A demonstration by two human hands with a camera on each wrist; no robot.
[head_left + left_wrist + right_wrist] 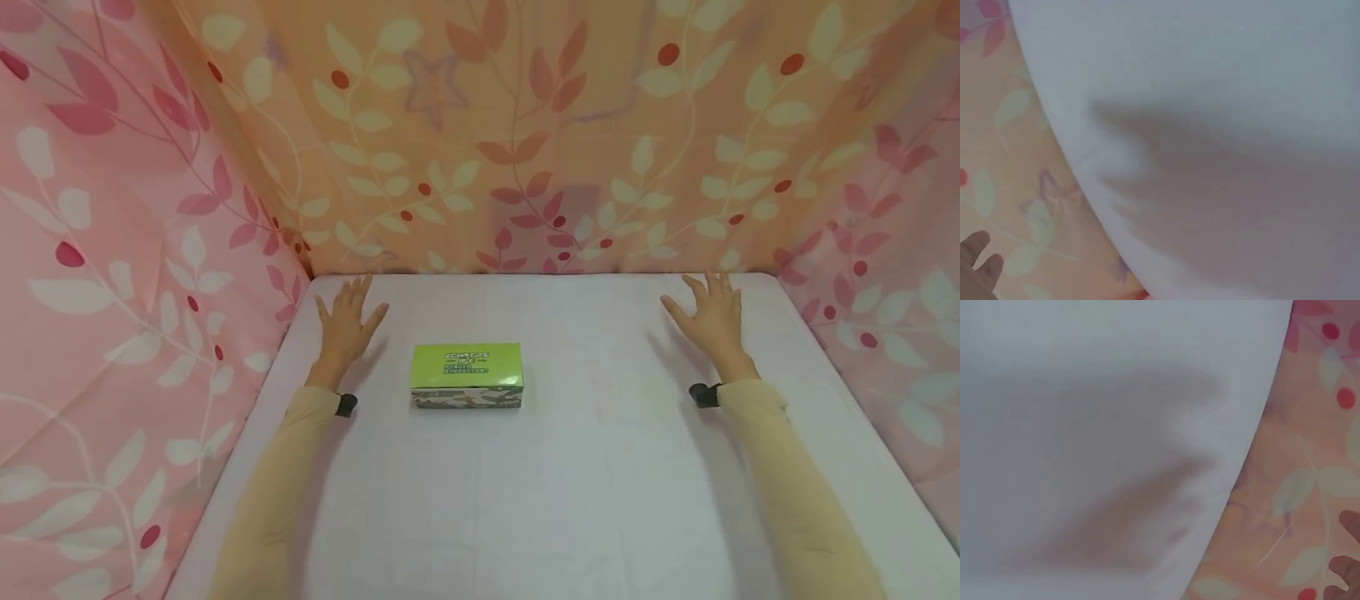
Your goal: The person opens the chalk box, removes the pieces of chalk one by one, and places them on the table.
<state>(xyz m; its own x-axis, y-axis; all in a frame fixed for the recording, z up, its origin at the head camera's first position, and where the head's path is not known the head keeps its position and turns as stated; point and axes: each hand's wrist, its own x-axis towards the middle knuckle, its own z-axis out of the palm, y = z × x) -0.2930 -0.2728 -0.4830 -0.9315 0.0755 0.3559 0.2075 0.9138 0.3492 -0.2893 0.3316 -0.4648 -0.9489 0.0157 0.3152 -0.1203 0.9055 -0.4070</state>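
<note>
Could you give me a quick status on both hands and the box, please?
Left hand open, right hand open, both holding nothing. Green box untouched on white table, nearer left hand. Nothing between.

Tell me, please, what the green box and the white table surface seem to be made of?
The green box looks like thin printed cardboard: sharp folded edges, slightly glossy print. The white table surface seems matte, perhaps cloth or foam: soft rounded edge, no reflections. I cannot tell which.
</note>
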